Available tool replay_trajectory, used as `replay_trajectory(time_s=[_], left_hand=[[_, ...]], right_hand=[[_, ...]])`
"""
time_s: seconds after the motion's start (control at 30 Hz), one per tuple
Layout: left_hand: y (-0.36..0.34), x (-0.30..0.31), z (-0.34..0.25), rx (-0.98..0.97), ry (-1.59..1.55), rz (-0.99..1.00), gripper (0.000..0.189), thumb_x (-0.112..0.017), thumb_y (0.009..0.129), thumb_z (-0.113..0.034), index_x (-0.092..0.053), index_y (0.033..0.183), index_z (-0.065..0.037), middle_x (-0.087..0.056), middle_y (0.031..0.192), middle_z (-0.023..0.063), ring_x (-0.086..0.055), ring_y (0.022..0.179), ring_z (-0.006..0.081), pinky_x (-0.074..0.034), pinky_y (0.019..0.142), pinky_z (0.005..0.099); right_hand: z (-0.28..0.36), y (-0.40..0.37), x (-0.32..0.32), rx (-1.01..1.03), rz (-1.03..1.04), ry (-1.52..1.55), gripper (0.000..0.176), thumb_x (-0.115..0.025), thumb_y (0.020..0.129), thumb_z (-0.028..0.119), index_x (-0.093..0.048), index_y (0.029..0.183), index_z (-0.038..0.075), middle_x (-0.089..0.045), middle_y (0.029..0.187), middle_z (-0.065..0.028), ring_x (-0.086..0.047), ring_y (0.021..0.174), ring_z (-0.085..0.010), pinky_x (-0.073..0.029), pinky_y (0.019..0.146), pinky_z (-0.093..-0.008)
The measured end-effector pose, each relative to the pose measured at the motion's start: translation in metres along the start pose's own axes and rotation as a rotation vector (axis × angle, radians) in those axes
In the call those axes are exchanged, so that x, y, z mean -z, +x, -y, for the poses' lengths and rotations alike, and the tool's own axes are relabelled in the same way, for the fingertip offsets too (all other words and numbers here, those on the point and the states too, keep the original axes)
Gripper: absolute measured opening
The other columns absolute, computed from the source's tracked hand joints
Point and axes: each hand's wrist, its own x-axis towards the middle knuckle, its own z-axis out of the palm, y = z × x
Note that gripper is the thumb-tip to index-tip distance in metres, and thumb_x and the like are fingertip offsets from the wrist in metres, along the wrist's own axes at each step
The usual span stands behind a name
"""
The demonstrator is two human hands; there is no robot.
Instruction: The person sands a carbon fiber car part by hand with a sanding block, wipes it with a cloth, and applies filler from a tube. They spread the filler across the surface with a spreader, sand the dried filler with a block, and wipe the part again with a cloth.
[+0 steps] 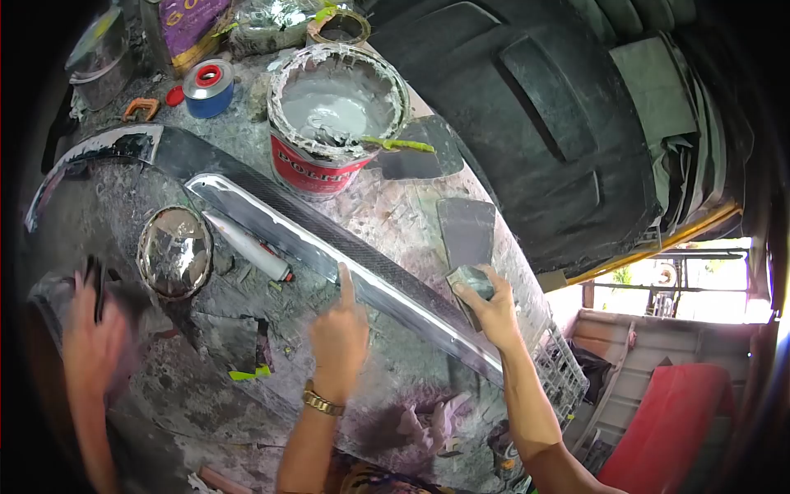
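Observation:
My left hand (339, 336), with a gold watch (322, 398) at the wrist, stretches out its index finger and touches the white filler edge of a long dark trim piece (309, 216). Its other fingers are curled, and no object shows in them. My right hand (491, 309) is closed around a grey sanding block (472, 284), at the far side of the trim. A sheet of dark sandpaper (467, 230) lies just beyond that block. Between my left hand and a round metal lid (174, 253) rests a white tube (247, 244) with a red cap.
A red tub of grey filler (317, 169) stands behind the trim, a yellow-green stick (399, 146) across its rim. Behind left is a blue tin (209, 88). Another person's blurred hand (95, 337) holds something dark at the left. A dark car hood (527, 107) is beyond the table.

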Motion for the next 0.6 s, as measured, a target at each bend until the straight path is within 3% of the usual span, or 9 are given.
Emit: replay_trajectory(time_s=[0.13, 0.27, 0.33, 0.47, 0.57, 0.6], left_hand=[[-0.002, 0.003, 0.013, -0.284, 0.177, -0.139, 0.076, -0.07, 0.087, -0.019, -0.04, 0.158, -0.016, -0.061, 0.071, 0.0026, -0.064, 0.061, 0.0213, -0.052, 0.053, 0.0385], [-0.006, -0.011, 0.01, -0.325, 0.134, -0.122, 0.072, -0.07, 0.086, -0.017, -0.047, 0.153, -0.018, -0.059, 0.071, 0.0017, -0.063, 0.062, 0.0198, -0.051, 0.054, 0.0368], [-0.008, -0.015, 0.01, -0.513, 0.221, -0.116, 0.07, -0.071, 0.084, -0.016, -0.049, 0.151, -0.018, -0.059, 0.072, 0.0022, -0.063, 0.062, 0.0198, -0.051, 0.053, 0.037], [0.008, -0.001, 0.034, -0.5, 0.19, -0.091, 0.074, -0.07, 0.084, -0.015, -0.046, 0.154, -0.019, -0.059, 0.072, 0.0028, -0.062, 0.06, 0.0208, -0.051, 0.053, 0.0374], [0.037, 0.03, 0.068, -0.328, 0.298, -0.203, 0.067, -0.067, 0.09, -0.014, -0.049, 0.153, -0.022, -0.059, 0.068, 0.0059, -0.061, 0.054, 0.0271, -0.052, 0.054, 0.0414], [0.047, 0.044, 0.078, -0.23, 0.285, -0.233, 0.067, -0.067, 0.09, -0.013, -0.048, 0.154, -0.023, -0.06, 0.068, 0.0083, -0.062, 0.055, 0.0293, -0.052, 0.055, 0.0432]], right_hand=[[0.006, -0.005, 0.008, -0.02, -0.014, 0.056, 0.028, -0.078, 0.09, 0.013, -0.07, 0.113, 0.0, -0.073, 0.097, -0.0021, -0.062, 0.088, -0.0087, -0.05, 0.083, -0.0279], [0.017, -0.009, 0.014, -0.012, -0.022, 0.064, 0.028, -0.078, 0.09, 0.013, -0.07, 0.114, 0.001, -0.074, 0.097, -0.0027, -0.062, 0.09, -0.0092, -0.05, 0.086, -0.0285], [0.013, -0.008, 0.018, -0.017, -0.01, 0.059, 0.027, -0.078, 0.09, 0.013, -0.07, 0.114, 0.001, -0.074, 0.097, -0.0026, -0.062, 0.09, -0.0093, -0.05, 0.086, -0.0286], [0.012, -0.005, 0.013, -0.002, -0.003, 0.022, 0.026, -0.078, 0.09, 0.013, -0.071, 0.112, 0.002, -0.074, 0.097, -0.0025, -0.062, 0.089, -0.0098, -0.05, 0.085, -0.029], [0.007, -0.001, 0.001, -0.084, 0.104, 0.024, 0.027, -0.079, 0.089, 0.013, -0.071, 0.112, 0.001, -0.074, 0.099, -0.0033, -0.062, 0.09, -0.0099, -0.05, 0.085, -0.0289], [-0.001, 0.001, -0.009, -0.02, 0.093, -0.053, 0.028, -0.078, 0.09, 0.014, -0.071, 0.113, 0.0, -0.074, 0.099, -0.0066, -0.065, 0.089, -0.014, -0.051, 0.082, -0.0302]])
